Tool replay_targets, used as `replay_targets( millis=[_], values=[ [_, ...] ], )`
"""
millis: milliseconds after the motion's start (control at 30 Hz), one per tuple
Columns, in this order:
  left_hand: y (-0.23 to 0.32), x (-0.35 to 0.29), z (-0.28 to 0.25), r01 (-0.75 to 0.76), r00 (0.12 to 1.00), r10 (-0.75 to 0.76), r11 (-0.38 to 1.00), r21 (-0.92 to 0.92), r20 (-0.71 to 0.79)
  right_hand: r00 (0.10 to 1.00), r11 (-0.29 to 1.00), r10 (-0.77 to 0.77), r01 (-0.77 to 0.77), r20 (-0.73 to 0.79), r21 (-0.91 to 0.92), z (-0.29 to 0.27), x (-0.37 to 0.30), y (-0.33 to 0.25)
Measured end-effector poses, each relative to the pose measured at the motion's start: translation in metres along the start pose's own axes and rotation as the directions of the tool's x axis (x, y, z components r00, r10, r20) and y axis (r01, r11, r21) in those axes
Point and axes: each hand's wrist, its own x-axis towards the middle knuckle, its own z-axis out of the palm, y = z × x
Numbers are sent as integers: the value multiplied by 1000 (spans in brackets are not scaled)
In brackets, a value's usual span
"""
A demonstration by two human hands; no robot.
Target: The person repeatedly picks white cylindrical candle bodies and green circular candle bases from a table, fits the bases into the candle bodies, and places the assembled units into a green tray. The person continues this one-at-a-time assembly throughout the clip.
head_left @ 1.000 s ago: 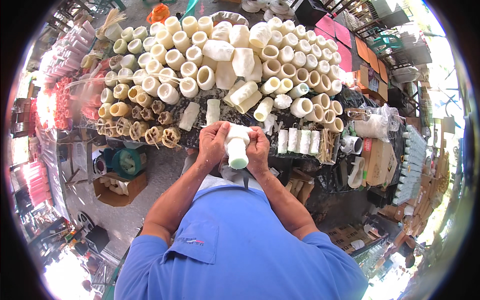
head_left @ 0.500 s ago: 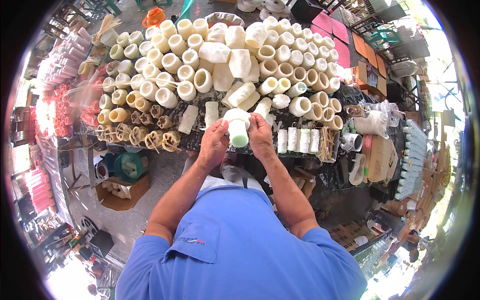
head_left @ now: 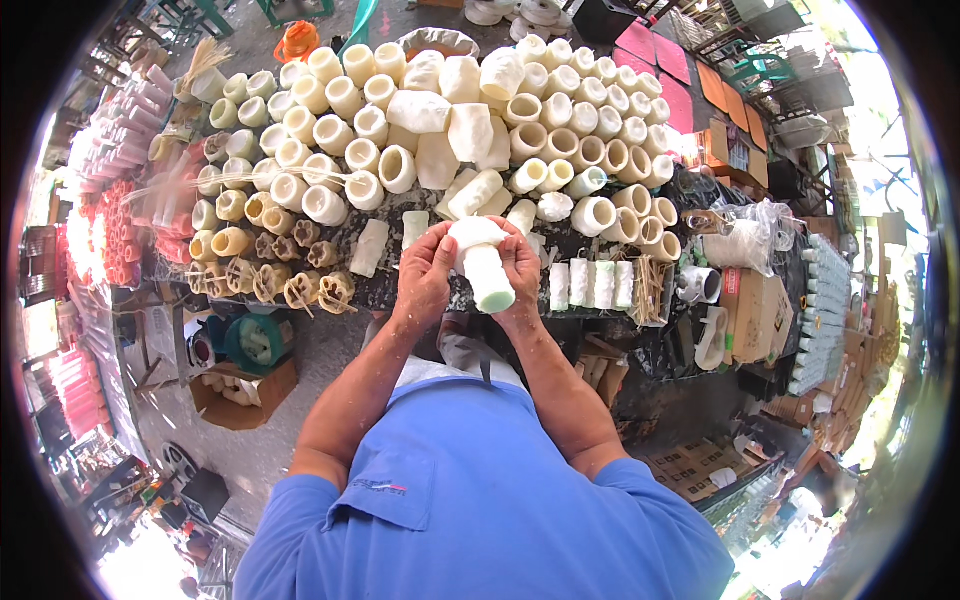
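Observation:
Both hands are closed around a whitish pillar candle [head_left: 488, 278] with a pale green lower end, held over the table's near edge. A soft-looking white layer [head_left: 476, 234] wraps its upper part. My left hand [head_left: 428, 268] grips this layer from the left, thumb on top. On the other side, my right hand [head_left: 520, 268] has its fingers bent against it. Rough white candles lie close by: one [head_left: 369, 248] left of my left hand and several upright ones [head_left: 590, 284] right of my right hand.
Rows of cream hollow wax cylinders [head_left: 322, 202] cover the dark table, with larger white wax pieces [head_left: 468, 130] at its middle. Brownish openwork pieces [head_left: 302, 290] line the front left edge. An open cardboard box [head_left: 245, 398] stands below left; a bundle of sticks [head_left: 650, 290] lies right.
The candle's lower end has swung right and toward me, showing more of its length. Both hands have turned slightly with it and keep their hold. The whole view has shifted a little.

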Motion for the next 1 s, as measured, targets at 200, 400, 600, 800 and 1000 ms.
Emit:
replay_targets(
  millis=[200,400,600,800,1000],
  values=[
    [8,19,1,210,976,-211,977,41,44,991,987,-84,69,-106,-143,6,10,-6],
    [20,10,4,108,981,-113,993,43,159,968,745,-252,182,-18,-642,8,-5,-31],
    [12,15,7,103,993,-109,988,116,46,986,918,-120,65,-117,-390,0,6,-4],
    [3,30,-3,85,995,-84,996,17,-43,971,944,238,-239,31,228,-3,25,21],
    [25,55,-36,-399,911,326,539,742,252,743,667,527,-662,413,340,-12,30,-23]
  ],
)
